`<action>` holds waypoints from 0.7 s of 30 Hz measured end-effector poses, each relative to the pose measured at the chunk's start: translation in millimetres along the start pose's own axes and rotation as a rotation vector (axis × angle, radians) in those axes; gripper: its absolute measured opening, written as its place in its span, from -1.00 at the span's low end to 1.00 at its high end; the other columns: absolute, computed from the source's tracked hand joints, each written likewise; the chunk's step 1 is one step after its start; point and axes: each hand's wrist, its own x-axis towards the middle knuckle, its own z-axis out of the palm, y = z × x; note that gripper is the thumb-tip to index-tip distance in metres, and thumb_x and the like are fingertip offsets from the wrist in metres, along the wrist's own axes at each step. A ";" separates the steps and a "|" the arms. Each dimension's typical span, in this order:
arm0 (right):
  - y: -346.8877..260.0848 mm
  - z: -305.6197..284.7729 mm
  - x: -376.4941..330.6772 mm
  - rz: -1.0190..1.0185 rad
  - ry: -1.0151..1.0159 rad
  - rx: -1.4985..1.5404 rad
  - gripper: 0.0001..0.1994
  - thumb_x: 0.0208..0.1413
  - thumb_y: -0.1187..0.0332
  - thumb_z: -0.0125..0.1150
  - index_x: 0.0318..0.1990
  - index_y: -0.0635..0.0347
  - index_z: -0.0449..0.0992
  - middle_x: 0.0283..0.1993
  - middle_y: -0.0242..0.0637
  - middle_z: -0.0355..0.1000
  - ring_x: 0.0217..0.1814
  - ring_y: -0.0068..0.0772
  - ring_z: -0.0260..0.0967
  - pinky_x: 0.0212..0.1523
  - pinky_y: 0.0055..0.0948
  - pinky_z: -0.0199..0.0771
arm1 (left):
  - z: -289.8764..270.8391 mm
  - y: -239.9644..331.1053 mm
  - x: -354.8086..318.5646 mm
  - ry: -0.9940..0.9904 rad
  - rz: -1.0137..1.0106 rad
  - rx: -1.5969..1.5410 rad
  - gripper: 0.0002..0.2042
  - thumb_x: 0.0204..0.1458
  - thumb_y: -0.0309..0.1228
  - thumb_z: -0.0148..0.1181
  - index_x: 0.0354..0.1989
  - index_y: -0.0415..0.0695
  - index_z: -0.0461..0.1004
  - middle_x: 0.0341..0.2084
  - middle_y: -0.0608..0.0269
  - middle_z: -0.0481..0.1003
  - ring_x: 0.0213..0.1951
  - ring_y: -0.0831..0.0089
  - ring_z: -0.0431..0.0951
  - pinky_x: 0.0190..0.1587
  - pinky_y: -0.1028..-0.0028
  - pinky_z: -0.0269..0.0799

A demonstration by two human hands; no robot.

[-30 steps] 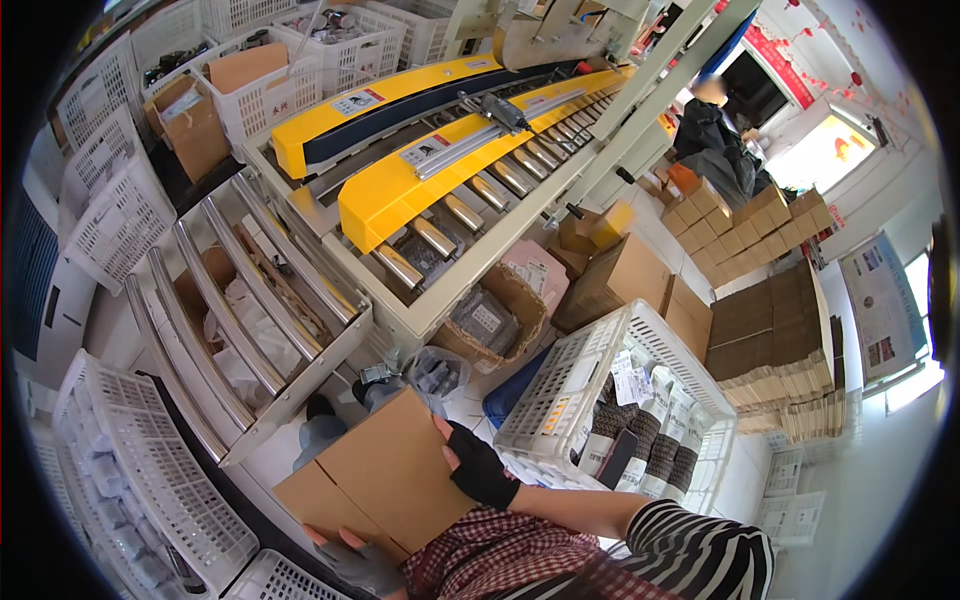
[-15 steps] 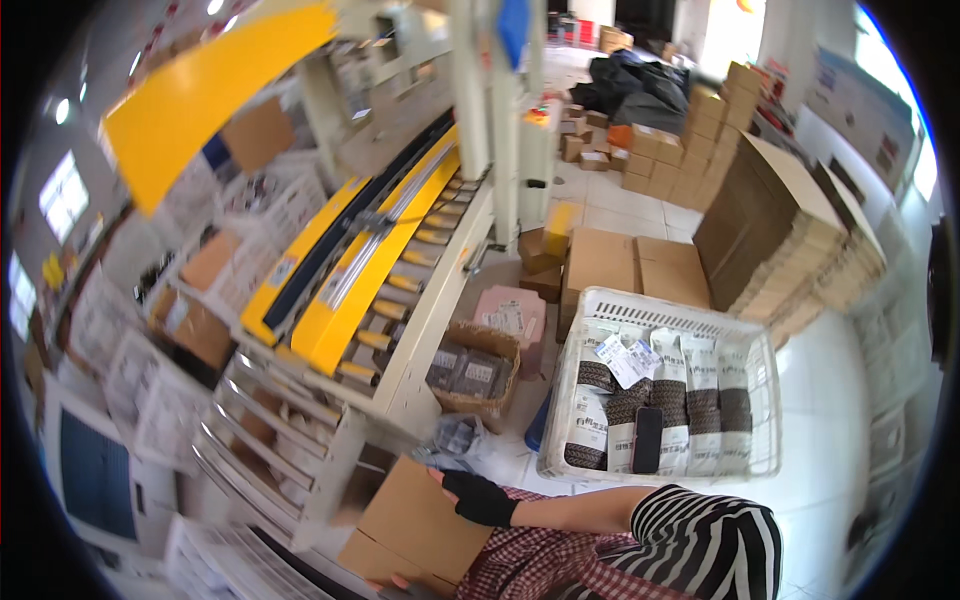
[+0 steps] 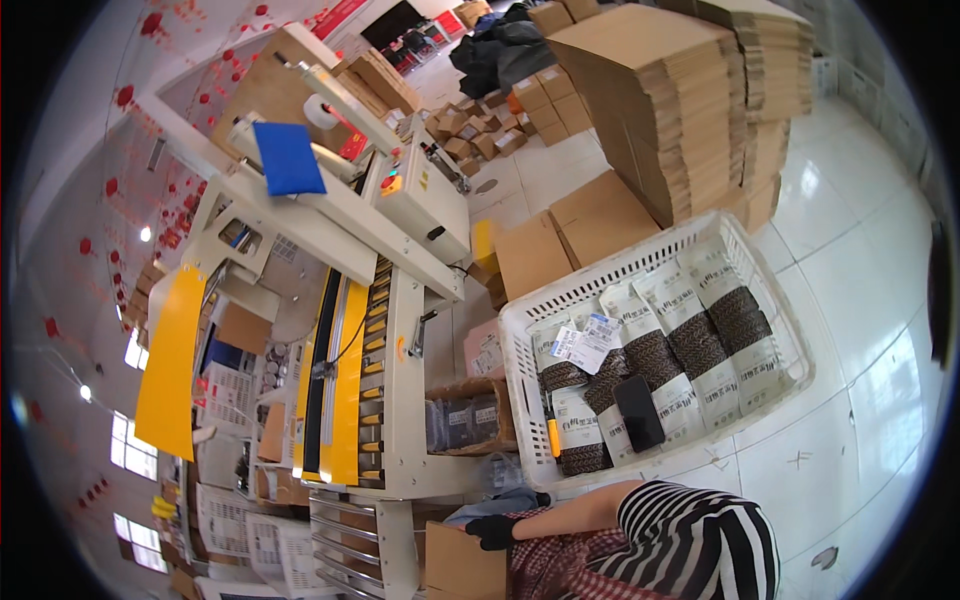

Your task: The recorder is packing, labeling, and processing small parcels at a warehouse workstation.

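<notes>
At the lower edge, my right hand point(image 3: 491, 532) wears a black glove and grips the upper right edge of a brown cardboard box point(image 3: 463, 565). The box is held close to my red-checked apron point(image 3: 560, 568). Below, the frame's edge cuts off the box. My left hand is out of view. Just beyond my right arm stands a white plastic crate point(image 3: 517, 340) with several packed bags point(image 3: 655, 352) of dark contents, a black phone point(image 3: 640, 413), white labels point(image 3: 588, 342) and a yellow-handled tool point(image 3: 553, 436).
Left of the crate stands a roller conveyor machine point(image 3: 345, 380) with yellow guards, ending in metal rollers point(image 3: 345, 540). Beside it is an open carton point(image 3: 500, 385) of dark packs. Flattened cardboard point(image 3: 650, 120) is stacked behind the crate, with small boxes point(image 3: 470, 130) farther back.
The view has turned and tilted, so the crate shows larger and the machine more upright. My right hand stays on the box, which sits lower in view. Left fingers at its lower edge have left view.
</notes>
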 end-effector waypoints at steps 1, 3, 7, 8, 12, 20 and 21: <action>6.4 1.4 -3.6 -0.024 0.042 -0.019 -0.56 -0.02 0.25 0.00 0.07 0.13 0.31 -0.02 0.01 0.36 0.06 0.06 0.29 0.02 -0.15 0.27 | -1.4 0.9 6.0 -0.019 0.009 -0.002 -0.48 0.12 -0.39 -0.02 0.24 -0.33 0.06 0.08 -0.18 0.30 0.06 0.11 0.36 0.12 0.36 0.26; 12.0 -1.8 -13.0 -0.055 0.091 -0.025 -0.54 -0.03 0.21 0.02 0.07 0.13 0.31 0.00 0.00 0.36 0.07 0.05 0.29 0.05 -0.14 0.28 | -3.9 0.8 15.6 -0.051 0.019 -0.010 -0.48 0.13 -0.38 -0.03 0.24 -0.33 0.07 0.08 -0.17 0.30 0.06 0.12 0.36 0.12 0.36 0.26; -3.1 -29.7 -43.9 0.071 -0.135 -0.117 -0.49 -0.02 0.10 0.04 0.08 0.14 0.31 0.02 0.01 0.35 0.08 0.04 0.30 0.08 -0.13 0.28 | -4.4 -4.3 27.2 -0.100 0.012 -0.047 -0.50 0.14 -0.36 -0.04 0.23 -0.32 0.09 0.08 -0.15 0.30 0.06 0.13 0.36 0.11 0.37 0.26; -8.0 -34.0 -50.5 0.102 -0.184 -0.119 -0.49 -0.02 0.09 0.05 0.07 0.15 0.31 0.03 0.02 0.35 0.07 0.03 0.31 0.07 -0.12 0.29 | -4.2 -5.4 28.3 -0.110 0.007 -0.059 -0.50 0.14 -0.36 -0.05 0.23 -0.31 0.09 0.08 -0.14 0.31 0.07 0.13 0.35 0.11 0.37 0.26; 6.9 -34.0 -59.6 0.092 -0.182 -0.092 -0.48 -0.02 0.07 0.07 0.06 0.18 0.32 0.05 0.02 0.33 0.07 0.05 0.31 0.06 -0.10 0.29 | 9.5 -0.1 29.8 -0.182 -0.017 -0.108 -0.51 0.15 -0.34 -0.07 0.22 -0.30 0.11 0.09 -0.12 0.31 0.07 0.14 0.35 0.11 0.38 0.26; 34.0 -44.4 -65.8 -0.073 -0.261 -0.229 -0.24 -0.05 0.16 0.06 0.31 0.27 -0.01 0.21 0.12 0.15 0.22 0.06 0.16 0.15 -0.14 0.23 | 23.4 23.7 44.8 -0.286 -0.065 -0.220 -0.53 0.18 -0.29 -0.10 0.21 -0.28 0.14 0.09 -0.07 0.31 0.08 0.17 0.35 0.11 0.39 0.26; 32.9 -45.5 -66.5 -0.079 -0.265 -0.227 -0.24 -0.05 0.16 0.06 0.31 0.27 -0.01 0.21 0.12 0.15 0.22 0.06 0.16 0.15 -0.14 0.23 | 23.3 24.9 45.7 -0.295 -0.075 -0.235 -0.53 0.18 -0.29 -0.11 0.21 -0.28 0.14 0.09 -0.07 0.32 0.08 0.17 0.35 0.10 0.39 0.26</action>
